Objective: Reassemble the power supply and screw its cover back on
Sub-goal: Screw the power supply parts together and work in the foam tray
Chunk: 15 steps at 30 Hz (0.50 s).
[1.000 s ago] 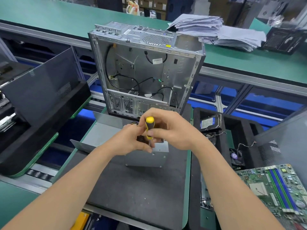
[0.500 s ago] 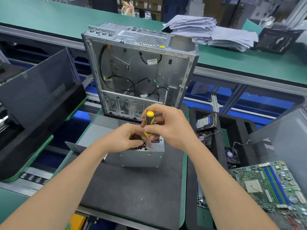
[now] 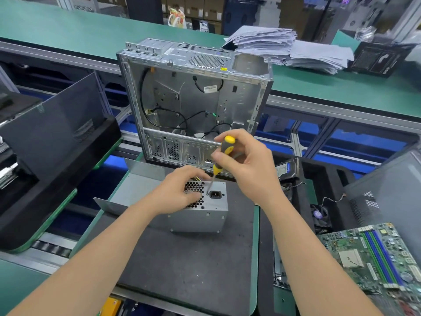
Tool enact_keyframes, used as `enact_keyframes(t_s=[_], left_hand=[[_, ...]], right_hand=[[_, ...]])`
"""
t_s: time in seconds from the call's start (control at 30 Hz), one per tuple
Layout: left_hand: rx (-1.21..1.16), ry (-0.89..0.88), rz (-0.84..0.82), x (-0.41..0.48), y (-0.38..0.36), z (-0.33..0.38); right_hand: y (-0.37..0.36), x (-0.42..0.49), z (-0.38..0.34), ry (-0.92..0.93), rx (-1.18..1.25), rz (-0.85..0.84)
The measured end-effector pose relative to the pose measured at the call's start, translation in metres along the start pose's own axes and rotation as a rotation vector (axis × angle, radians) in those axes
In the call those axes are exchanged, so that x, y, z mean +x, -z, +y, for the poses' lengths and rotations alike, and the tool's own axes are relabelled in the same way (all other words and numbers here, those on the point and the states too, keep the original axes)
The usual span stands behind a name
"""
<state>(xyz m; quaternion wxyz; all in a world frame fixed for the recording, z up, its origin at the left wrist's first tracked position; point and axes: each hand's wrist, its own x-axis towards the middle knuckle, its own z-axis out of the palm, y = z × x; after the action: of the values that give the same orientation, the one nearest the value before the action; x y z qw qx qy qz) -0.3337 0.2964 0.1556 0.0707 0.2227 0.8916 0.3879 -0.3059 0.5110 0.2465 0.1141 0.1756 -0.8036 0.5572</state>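
The grey metal power supply (image 3: 206, 215) stands on the black mat (image 3: 186, 265), its top face showing a honeycomb vent and a black power socket. My left hand (image 3: 182, 190) rests on the vent and steadies the box. My right hand (image 3: 246, 163) grips a yellow-and-black screwdriver (image 3: 224, 153), tilted, with its tip on a screw just left of the socket. Coloured wires peek out behind the box.
An open, empty computer case (image 3: 193, 101) stands upright just behind the power supply. A loose grey metal panel (image 3: 134, 190) lies to the left. A motherboard (image 3: 376, 254) lies at the right, a hard drive (image 3: 286, 169) and a fan (image 3: 319, 215) in black foam beside it.
My right hand has lifted and drawn back to the right with the screwdriver, uncovering the socket; the tip now sits on a screw. My left hand stays on the vent.
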Motion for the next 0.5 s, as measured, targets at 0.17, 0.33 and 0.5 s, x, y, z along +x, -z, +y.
enact_keyframes(t_s=[0.17,0.33,0.5], left_hand=[[0.349,0.21,-0.233,0.012,-0.001,0.009],[0.326,0.26,-0.401,0.029,0.015,0.019],[0.283,0.169,-0.48,0.03,0.015,0.028]], right_hand=[[0.01,0.007,0.015,-0.096,-0.177,0.013],[0.002,0.0,0.05,-0.268,-0.284,-0.086],[-0.006,-0.014,0.078,-0.496,-0.437,-0.295]])
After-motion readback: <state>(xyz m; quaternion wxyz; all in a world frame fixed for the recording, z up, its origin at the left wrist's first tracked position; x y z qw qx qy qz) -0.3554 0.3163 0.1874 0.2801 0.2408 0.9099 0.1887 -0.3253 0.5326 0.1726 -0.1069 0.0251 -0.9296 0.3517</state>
